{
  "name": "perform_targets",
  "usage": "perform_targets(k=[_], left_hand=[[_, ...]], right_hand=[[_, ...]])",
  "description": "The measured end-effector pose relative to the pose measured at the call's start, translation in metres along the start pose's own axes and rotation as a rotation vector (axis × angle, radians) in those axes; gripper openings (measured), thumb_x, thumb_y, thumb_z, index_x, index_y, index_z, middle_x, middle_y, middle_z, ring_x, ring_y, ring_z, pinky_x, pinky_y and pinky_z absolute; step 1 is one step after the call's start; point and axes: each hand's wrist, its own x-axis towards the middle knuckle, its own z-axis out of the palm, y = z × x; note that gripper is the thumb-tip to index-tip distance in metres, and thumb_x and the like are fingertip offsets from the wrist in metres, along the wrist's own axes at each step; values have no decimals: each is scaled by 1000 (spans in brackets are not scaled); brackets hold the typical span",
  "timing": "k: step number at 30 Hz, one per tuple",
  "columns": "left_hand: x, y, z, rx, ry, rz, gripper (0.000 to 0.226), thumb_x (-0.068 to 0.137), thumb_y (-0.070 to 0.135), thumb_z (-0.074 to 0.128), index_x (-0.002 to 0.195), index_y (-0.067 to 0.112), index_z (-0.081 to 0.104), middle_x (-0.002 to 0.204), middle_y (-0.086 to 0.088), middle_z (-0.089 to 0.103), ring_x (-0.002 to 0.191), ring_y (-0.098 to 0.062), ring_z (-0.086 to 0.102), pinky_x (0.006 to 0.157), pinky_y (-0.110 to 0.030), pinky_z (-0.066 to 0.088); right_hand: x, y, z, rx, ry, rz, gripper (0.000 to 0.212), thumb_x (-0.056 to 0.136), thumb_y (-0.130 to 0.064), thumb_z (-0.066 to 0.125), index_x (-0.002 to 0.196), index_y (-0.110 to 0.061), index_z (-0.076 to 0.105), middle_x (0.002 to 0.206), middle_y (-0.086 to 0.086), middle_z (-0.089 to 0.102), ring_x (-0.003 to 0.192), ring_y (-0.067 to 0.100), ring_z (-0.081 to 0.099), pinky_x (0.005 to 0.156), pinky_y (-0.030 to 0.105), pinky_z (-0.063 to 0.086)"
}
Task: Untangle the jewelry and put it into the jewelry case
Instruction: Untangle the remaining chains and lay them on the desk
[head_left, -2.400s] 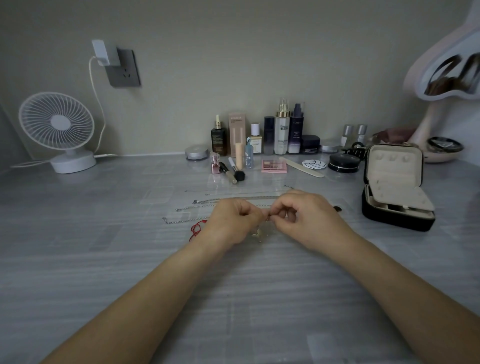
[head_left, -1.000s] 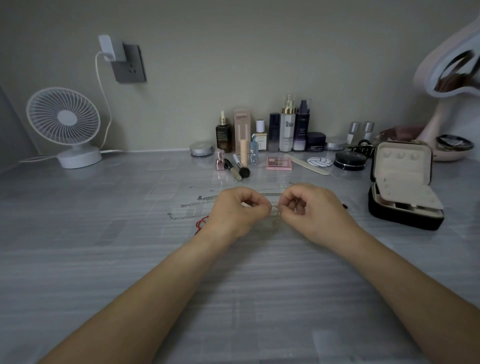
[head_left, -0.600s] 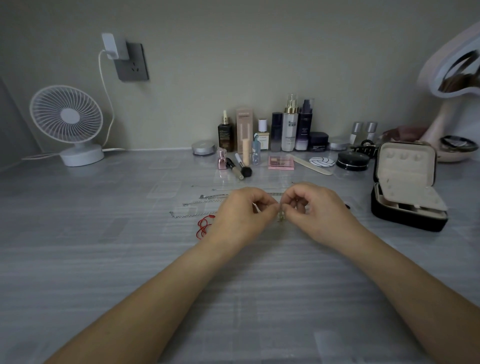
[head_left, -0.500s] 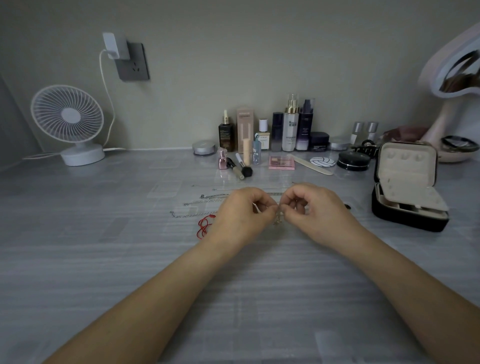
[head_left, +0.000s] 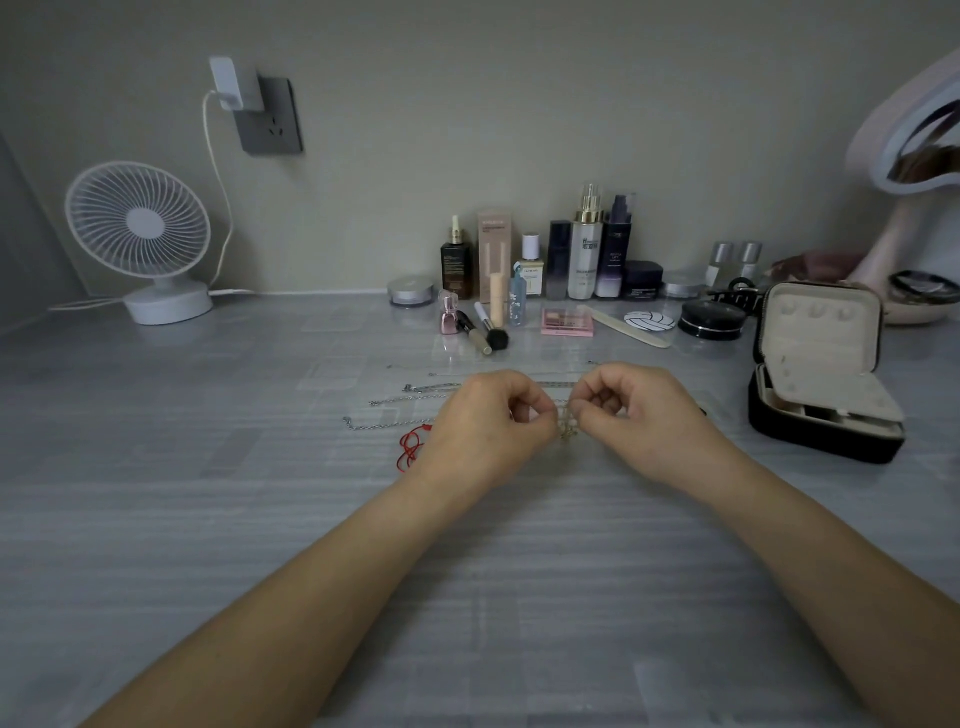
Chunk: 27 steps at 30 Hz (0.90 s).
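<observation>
A small pale tangled chain (head_left: 567, 425) hangs between my two hands over the middle of the grey table. My left hand (head_left: 491, 423) and my right hand (head_left: 641, 413) both pinch it, fingertips almost touching. Several thin silver chains (head_left: 410, 399) lie stretched out on the table behind and left of my left hand. A red cord (head_left: 410, 447) lies by my left wrist. The black jewelry case (head_left: 823, 374) stands open at the right, its beige lining and raised lid showing.
Bottles and cosmetics (head_left: 561, 260) line the back wall, with a makeup brush (head_left: 491, 330) and pink palette (head_left: 567, 321) in front. A white fan (head_left: 143, 239) stands at back left. A pink mirror (head_left: 914, 171) and a dish stand at back right.
The view has shifted slightly. My hands have stayed in the same spot, working the small chain between the fingertips; the bunched part now dangles between the two hands.
</observation>
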Motion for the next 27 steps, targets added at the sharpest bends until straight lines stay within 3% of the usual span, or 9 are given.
perform_targets(k=[4,11,20,27], left_hand=[[-1,0,2,19,-34,-31,4,76,22,69,73,22,72,48,12,49,44,1,43,51,-17,36],[1,-3,4,-70,-26,-48,5,78,23,71,77,21,75,52,10,56,45,2,43,53,-19,39],[1,0,2,-57,11,-27,18,76,14,68,64,27,62,50,10,39,46,-5,33,50,-24,33],[1,1,-1,2,-6,-43,18,72,16,69,62,27,58,54,10,40,50,-6,36,52,-24,35]], right_hand=[[0,-1,0,2,-7,5,24,80,-10,64,66,-29,59,62,-9,56,52,-1,46,52,9,40],[0,-2,1,-12,-15,-1,23,80,-11,65,66,-28,59,62,-9,56,53,-1,47,53,9,40],[-1,-4,1,-20,-29,14,22,77,-10,67,65,-27,60,59,-12,54,52,-3,47,53,8,39],[-1,-2,-1,-64,-37,68,19,72,-12,70,65,-27,61,58,-13,54,48,-4,48,49,8,38]])
